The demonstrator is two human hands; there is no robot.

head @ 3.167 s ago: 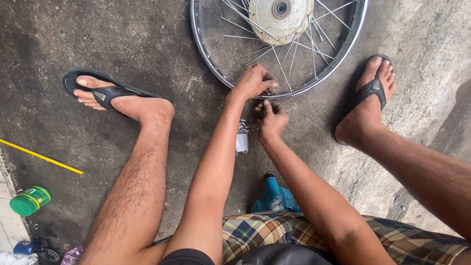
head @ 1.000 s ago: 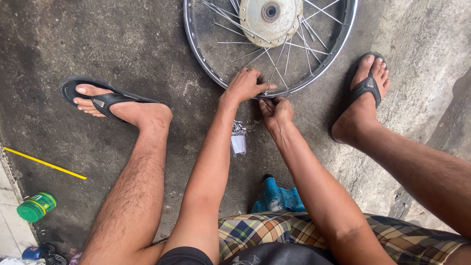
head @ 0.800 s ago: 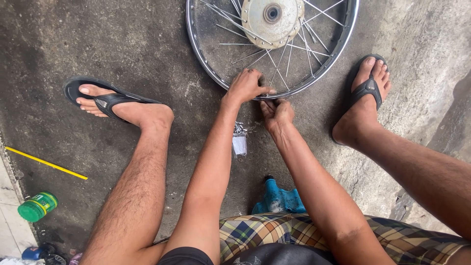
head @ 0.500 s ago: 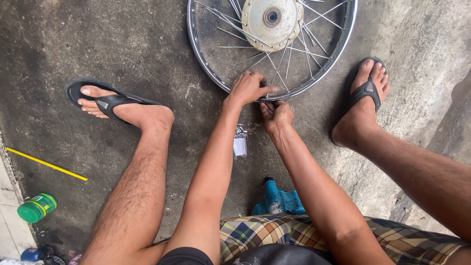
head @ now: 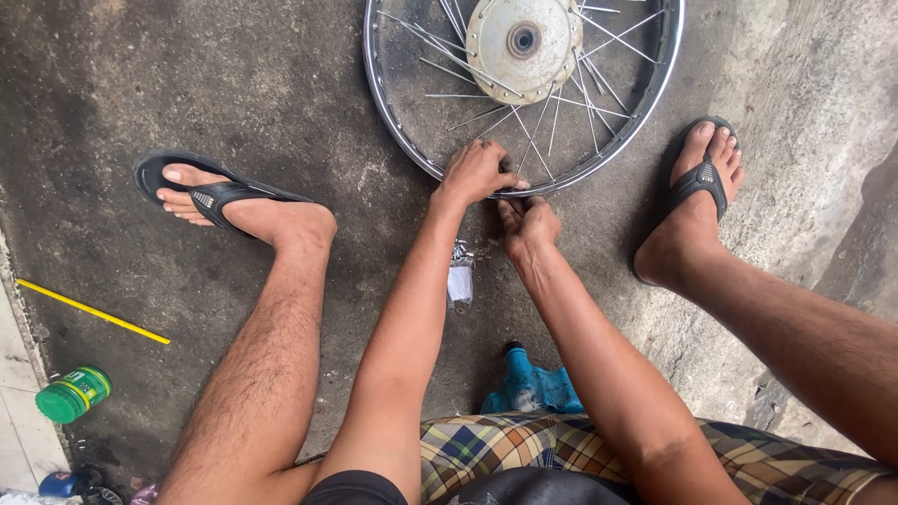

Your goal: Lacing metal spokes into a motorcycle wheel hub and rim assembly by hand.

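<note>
Nearest the camera were plaid shorts [head: 486,449] and a blue cloth-like object [head: 533,388] on the concrete floor [head: 234,93], with a green-capped jar [head: 73,395] and a yellow rod [head: 94,312] off to the left and a small clear packet of metal pieces [head: 459,278] lying between the forearms. Beyond it the right hand [head: 529,226] had its fingers pinched narrow at the near rim of the spoked wheel [head: 524,89], though what they gripped could not be told, while the left hand [head: 477,173] rested on that rim with fingers curled over it. The wheel lay flat on the floor between two sandalled feet, its pale hub [head: 524,42] farthest away.
</note>
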